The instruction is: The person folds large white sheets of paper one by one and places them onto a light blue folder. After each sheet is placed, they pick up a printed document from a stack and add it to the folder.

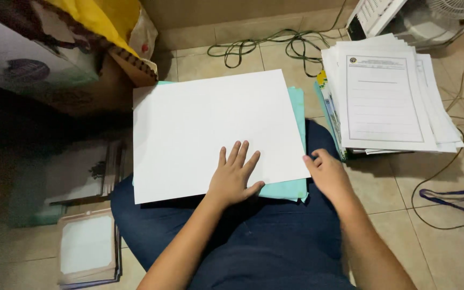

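Note:
A large blank white sheet (210, 123) lies on top of pale turquoise sheets (298, 115), all resting on my lap in dark blue trousers (275, 236). My left hand (233, 175) lies flat on the white sheet near its lower edge, fingers spread. At the sheet's lower right corner, my right hand (326, 173) has its fingers curled against the edge of the turquoise sheets. Whether it pinches the paper I cannot tell.
A thick stack of printed white forms (385, 96) sits on the tiled floor at the right. Green cables (275, 45) run along the far wall. A cardboard box (55, 59) stands at the left, framed cards (87, 247) below it, and a blue strap (457, 198) at far right.

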